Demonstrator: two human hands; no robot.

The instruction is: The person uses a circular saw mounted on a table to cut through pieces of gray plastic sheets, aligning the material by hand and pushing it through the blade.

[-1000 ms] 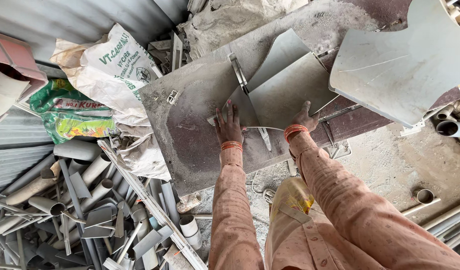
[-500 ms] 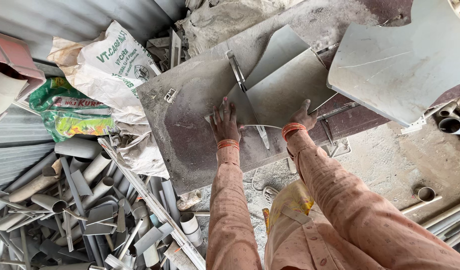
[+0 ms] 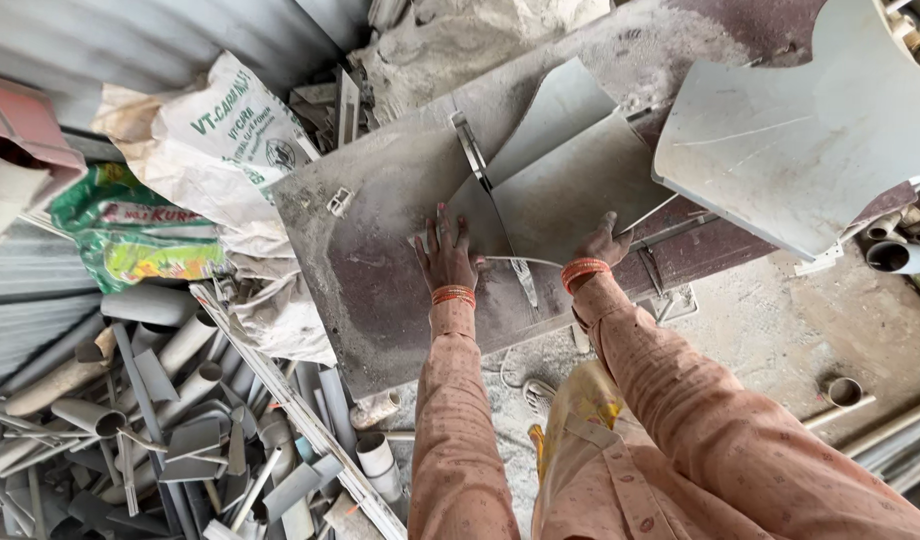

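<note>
A dusty grey surface (image 3: 380, 260) carried a folded grey plastic sheet (image 3: 570, 180), split by the saw blade (image 3: 480, 180) standing up through a slot. A larger curved sheet (image 3: 800, 130) lay to the right. Cut pipe scraps (image 3: 160, 420) were piled on the floor at left, below printed sacks (image 3: 220, 140). The left hand (image 3: 448, 255) lay flat with fingers spread on the sheet's near edge; the right hand (image 3: 602, 243) gripped that edge, fingers curled

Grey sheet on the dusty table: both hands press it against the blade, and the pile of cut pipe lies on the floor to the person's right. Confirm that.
Not quite. The head view shows the pipe pile on the person's left. The rest holds: left hand and right hand both press the grey sheet on the table at the blade.
</note>
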